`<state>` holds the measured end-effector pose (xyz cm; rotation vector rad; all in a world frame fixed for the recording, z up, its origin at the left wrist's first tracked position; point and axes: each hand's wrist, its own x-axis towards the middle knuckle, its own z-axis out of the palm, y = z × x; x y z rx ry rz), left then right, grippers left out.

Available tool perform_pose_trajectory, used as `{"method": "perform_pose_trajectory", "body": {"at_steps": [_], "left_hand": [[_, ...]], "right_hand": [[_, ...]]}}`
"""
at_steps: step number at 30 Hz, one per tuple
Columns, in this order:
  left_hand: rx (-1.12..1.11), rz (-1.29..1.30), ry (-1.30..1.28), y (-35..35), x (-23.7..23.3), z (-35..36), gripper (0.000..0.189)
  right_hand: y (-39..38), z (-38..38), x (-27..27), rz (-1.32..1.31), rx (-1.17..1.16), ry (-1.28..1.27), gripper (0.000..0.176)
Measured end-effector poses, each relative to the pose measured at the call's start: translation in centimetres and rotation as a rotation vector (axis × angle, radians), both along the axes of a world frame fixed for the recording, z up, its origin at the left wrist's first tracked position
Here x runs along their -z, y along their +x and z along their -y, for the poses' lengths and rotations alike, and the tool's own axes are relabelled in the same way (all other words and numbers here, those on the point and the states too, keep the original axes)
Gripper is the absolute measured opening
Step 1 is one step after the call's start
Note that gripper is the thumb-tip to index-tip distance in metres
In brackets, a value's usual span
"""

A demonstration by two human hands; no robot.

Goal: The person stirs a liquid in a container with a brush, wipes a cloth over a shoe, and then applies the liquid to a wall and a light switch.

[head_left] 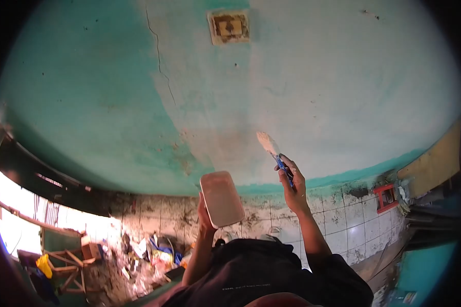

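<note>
The left hand (206,217) holds a shallow rectangular container with rounded corners and a pale rim (228,224), its fingers and palm set against the container's left side; how the fingers lie underneath is hidden. The container is tilted so that its pinkish-white face shows, and how full it is cannot be told. The right hand (292,180) pinches a slim blue-handled brush with bristles coated in whitish matter (267,143) between thumb and fingers, the bristles pointing up and away from the person. The brush is in front of the wall, to the right of and beyond the container and well apart from it; whether the bristle tip touches the wall cannot be told. The broad painted wall (343,92) is teal green on the left and covered with a patchy pale coat in the middle and right, with a teal strip along the bottom right. A thin dark crack (159,55) runs down its upper part, left of a square recessed fixture with a pale, rough border (230,28). Below the wall lies a dirty white tiled floor (338,217), bearing a small red frame-like object (386,198) at the right and a heap of mixed plastic litter (156,256) at the left. The person wears a dark short-sleeved shirt (251,268).
</note>
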<state>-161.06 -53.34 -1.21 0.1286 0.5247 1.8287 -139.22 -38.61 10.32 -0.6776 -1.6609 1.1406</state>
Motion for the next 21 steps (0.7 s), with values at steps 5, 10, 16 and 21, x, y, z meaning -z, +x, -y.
{"method": "perform_pose_trajectory", "body": {"at_steps": [5,10,16,21], "left_hand": [[0.013,-0.011,0.026,-4.0,-0.1,1.1,0.052],[0.048,-0.073,0.045,-7.5,-1.0,2.5,0.053],[0.158,-0.061,-0.016,-9.2,-2.1,3.3,0.053],[0.218,-0.025,-0.028,-8.9,-3.4,3.9,0.049]], "right_hand": [[-4.5,0.2,-2.9,0.105,0.133,0.198,0.039],[-8.4,-0.2,-4.8,0.244,0.296,0.502,0.053],[-11.8,-1.3,-10.2,0.24,0.481,0.616,0.065],[-14.6,-3.8,-12.2,0.26,0.6,0.712,0.065]]}}
